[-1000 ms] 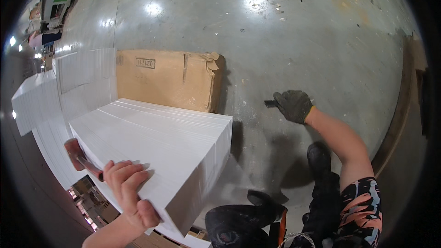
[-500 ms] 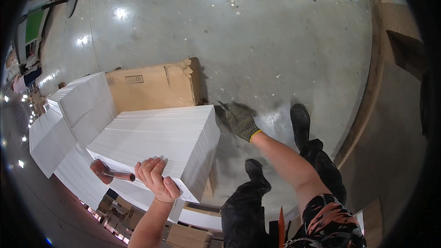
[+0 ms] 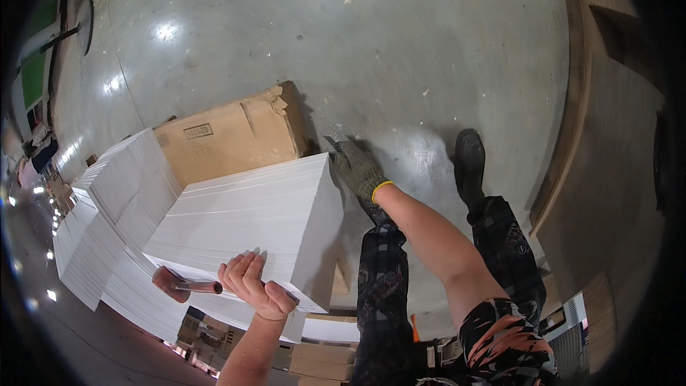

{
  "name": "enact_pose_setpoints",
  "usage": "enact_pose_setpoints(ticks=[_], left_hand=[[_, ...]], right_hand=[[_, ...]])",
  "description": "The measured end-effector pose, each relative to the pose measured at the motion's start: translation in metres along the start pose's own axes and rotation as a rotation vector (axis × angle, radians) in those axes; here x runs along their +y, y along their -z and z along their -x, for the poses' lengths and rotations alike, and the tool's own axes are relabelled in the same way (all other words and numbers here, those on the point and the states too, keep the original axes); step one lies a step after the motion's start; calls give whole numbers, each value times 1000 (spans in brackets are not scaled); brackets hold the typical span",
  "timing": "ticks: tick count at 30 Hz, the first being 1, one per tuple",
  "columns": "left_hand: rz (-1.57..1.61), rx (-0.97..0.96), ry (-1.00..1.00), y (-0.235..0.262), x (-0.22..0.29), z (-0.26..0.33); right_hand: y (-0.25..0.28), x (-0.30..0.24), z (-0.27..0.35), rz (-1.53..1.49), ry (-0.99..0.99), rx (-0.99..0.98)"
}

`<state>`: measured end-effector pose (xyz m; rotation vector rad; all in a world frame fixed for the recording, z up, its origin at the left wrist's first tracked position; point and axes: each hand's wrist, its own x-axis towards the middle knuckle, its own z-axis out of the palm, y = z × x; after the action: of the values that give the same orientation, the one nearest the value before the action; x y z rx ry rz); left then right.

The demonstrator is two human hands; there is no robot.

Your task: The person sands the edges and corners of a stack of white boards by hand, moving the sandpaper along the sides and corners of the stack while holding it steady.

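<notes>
Gloved hand (image 3: 357, 169) nearer white stack (image 3: 243, 221), carton (image 3: 229, 139) behind

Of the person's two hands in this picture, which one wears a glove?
The right hand wears a dark grey-green glove with a yellow cuff. The left hand, at the edge of the nearest white stack, is bare.

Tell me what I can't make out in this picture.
In the head view:
Whether the mallet's handle continues: the left hand hides that.
Rest of the dark piece: hidden by the gloved right hand.
Lower part of the cardboard box: blocked by the white stack.
What the distant person does: too small, blurred.
</notes>
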<state>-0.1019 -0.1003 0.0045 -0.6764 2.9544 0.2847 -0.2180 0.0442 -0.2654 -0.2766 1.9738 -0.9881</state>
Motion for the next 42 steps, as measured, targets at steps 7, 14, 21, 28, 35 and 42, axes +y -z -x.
enact_pose_setpoints(ticks=[7,14,21,28,35,42], left_hand=[[-2,13,26,-3,-1,5],[14,1,10,-3,-1,5],[8,5,2,-4,-1,6],[2,-14,-28,-2,1,5],[28,-2,-19,-3,-2,7],[1,-14,-46,-3,-3,7]], right_hand=[[0,-8,10,-112,-35,17],[-5,-5,-1,205,-94,-310],[-12,2,-1,156,54,-157],[15,-70,78,-113,503,-277],[46,-100,80,-66,238,-286],[8,-112,144,-384,356,-308]])
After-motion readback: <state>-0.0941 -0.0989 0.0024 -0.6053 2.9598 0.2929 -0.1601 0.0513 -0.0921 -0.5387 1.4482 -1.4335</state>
